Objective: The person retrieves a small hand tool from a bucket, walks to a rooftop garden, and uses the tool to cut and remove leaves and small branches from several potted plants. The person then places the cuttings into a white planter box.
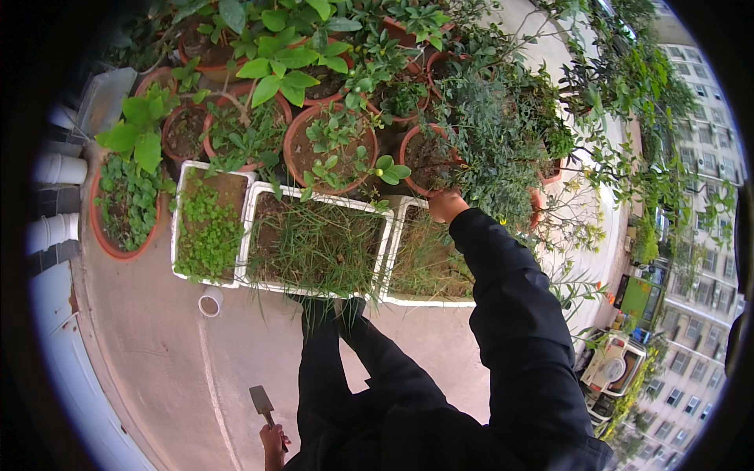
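My left hand [273,440] is low in the view, closed round the handle of a small hand trowel [261,400], its flat blade pointing away from me above the concrete. My right hand [447,206], at the end of a dark sleeve, reaches to the near rim of a round terracotta-coloured pot [406,154] with bare soil and leafy stems. Its fingertips are hidden, so I cannot tell whether it grips anything. Just below that hand lies a white planter box [386,282] of thin, partly dry grass. Beside it, a second white box [250,229] holds long green grass.
A smaller white box [175,247] of low green plants and a round pot [96,218] stand at left. Near them is a white cup-like container [210,302]. Many potted plants crowd beyond the boxes. White pipes [59,232] run along the left wall; parked vehicles stand far right.
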Demonstrator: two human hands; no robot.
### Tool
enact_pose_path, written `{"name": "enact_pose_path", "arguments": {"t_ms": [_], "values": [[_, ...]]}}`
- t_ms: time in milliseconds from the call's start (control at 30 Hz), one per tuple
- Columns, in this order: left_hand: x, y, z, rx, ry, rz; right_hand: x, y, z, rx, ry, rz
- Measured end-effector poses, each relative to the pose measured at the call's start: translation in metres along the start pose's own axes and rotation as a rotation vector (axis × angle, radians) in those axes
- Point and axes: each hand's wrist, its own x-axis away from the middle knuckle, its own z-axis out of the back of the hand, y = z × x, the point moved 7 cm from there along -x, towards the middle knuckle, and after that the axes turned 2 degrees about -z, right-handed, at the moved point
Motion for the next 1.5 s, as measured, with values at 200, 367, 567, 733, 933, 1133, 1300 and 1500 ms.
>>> {"name": "enact_pose_path", "arguments": {"t_ms": [200,367,567,733,933,1133,1300,1500], "values": [[-0.001,0.009,0.032,0.037,0.061,-0.014,0.017,0.009,-0.012,-0.114,-0.197,-0.023],[-0.011,0.01,0.04,0.026,0.072,-0.01,0.022,0.022,-0.029,-0.203,-0.288,-0.033],[-0.003,0.01,0.025,0.075,-0.04,-0.013,0.02,0.019,-0.03,-0.271,-0.316,-0.033],[0.006,0.007,0.025,0.023,-0.052,0.006,0.021,0.012,-0.011,-0.239,-0.323,-0.016],[0.006,-0.01,0.049,-0.024,-0.049,0.014,0.028,0.012,-0.011,-0.087,-0.35,-0.036],[0.001,-0.011,0.104,-0.17,-0.006,-0.004,0.041,0.008,-0.022,-0.074,-0.249,-0.062],[-0.005,-0.001,0.148,-0.144,0.088,-0.048,0.058,0.012,-0.023,-0.055,-0.227,-0.088],[-0.014,0.004,0.188,-0.125,0.152,-0.168,0.065,0.009,-0.026,-0.042,-0.223,-0.095]]}}
